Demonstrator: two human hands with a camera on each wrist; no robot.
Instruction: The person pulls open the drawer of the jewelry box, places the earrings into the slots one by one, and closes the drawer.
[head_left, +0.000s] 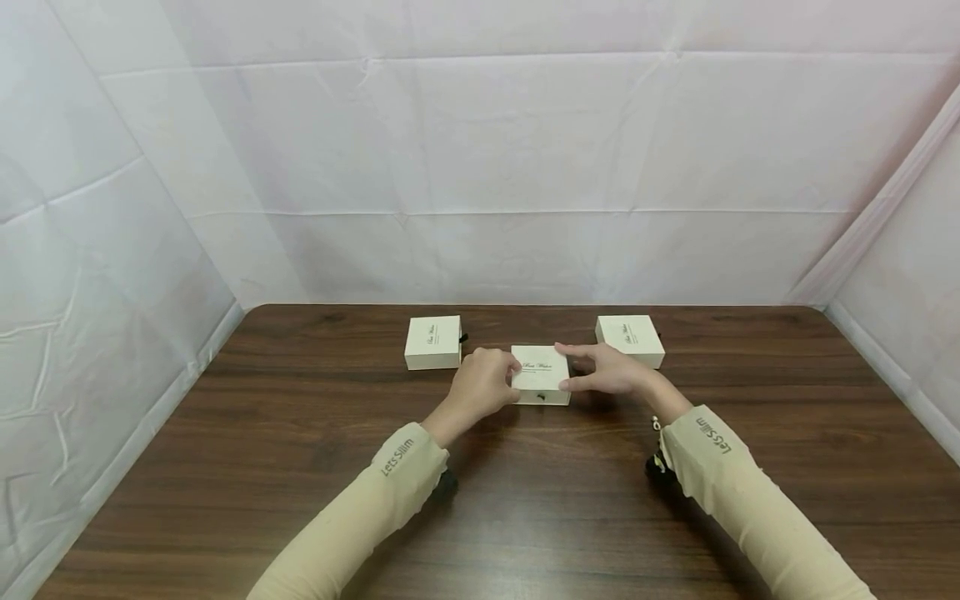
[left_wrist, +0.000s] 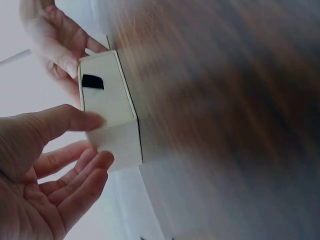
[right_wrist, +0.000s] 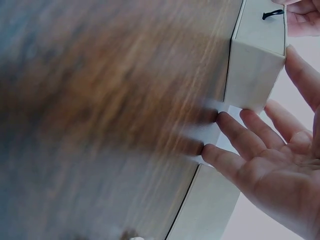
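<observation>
A small cream-white square cardboard box (head_left: 542,374) with dark script lettering on its lid sits on the dark brown wooden table (head_left: 525,500), roughly in the middle and toward the far edge. Both hands are on it. The left hand (head_left: 483,383) is at the box's left side, its thumb laid along the near face and the other fingers spread loosely beside the side wall, only lightly curved (the left wrist view shows the palm open, with the thumb tip (left_wrist: 90,120) touching the box). The right hand (head_left: 603,371) meets the box from the right, thumb at the near right corner and forefinger stretched over the far right edge of the lid; in the right wrist view its fingers (right_wrist: 240,135) are extended, their tips touching the side wall. Neither hand wraps around the box; it stands flat on the table.

A small black ribbon tab (left_wrist: 92,82) hangs from the near face of the box.

Two more boxes of the same kind stand just beyond: a second cream box (head_left: 433,342) to the far left, apart from the left hand, and a third cream box (head_left: 631,339) to the far right, just behind the right hand. Both arms wear beige sleeves (head_left: 375,500) with printed lettering at the cuff. White creased sheeting (head_left: 480,167) walls in the table.
</observation>
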